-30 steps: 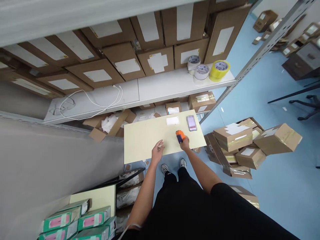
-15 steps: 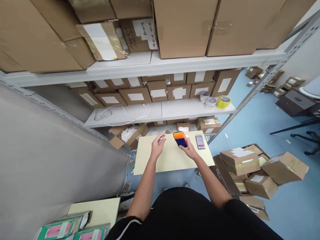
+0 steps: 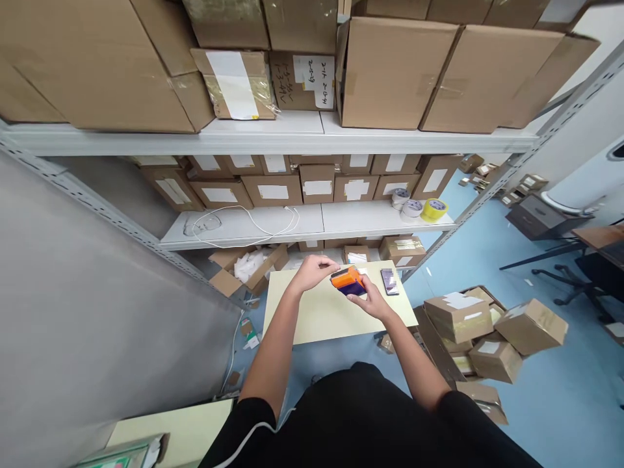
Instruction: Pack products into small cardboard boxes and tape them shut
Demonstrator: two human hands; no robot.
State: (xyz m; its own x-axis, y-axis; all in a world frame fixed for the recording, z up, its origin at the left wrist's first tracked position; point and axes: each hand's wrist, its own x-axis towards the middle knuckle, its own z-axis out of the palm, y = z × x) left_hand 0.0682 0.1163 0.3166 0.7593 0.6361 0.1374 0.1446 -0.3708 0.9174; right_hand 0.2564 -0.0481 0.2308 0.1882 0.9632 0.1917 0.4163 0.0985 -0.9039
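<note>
My right hand (image 3: 374, 301) grips an orange and dark-blue handheld device (image 3: 348, 280), thumb along its near side. The device is tilted, with its orange end facing up and left, and is held above a pale yellow table (image 3: 312, 322). My left hand (image 3: 312, 272) is just left of that end, its fingers pressed together and their tips close to the device's upper edge. I cannot make out what, if anything, is between them, nor whether they touch the device. A phone (image 3: 389, 281) lies on the table to the right of my right hand.
A grey shelf (image 3: 244, 224) ahead bears cartons (image 3: 273, 190), a white cable (image 3: 263, 229) and tape rolls (image 3: 433, 209). An open carton (image 3: 251, 268) is left of the table. Boxes (image 3: 458, 316) are piled at right. A wall (image 3: 97, 292) closes the left side.
My left hand has moved right, up to the device's upper edge, and turned palm-down. The device has tilted in my right hand. The camera view has shifted slightly.
</note>
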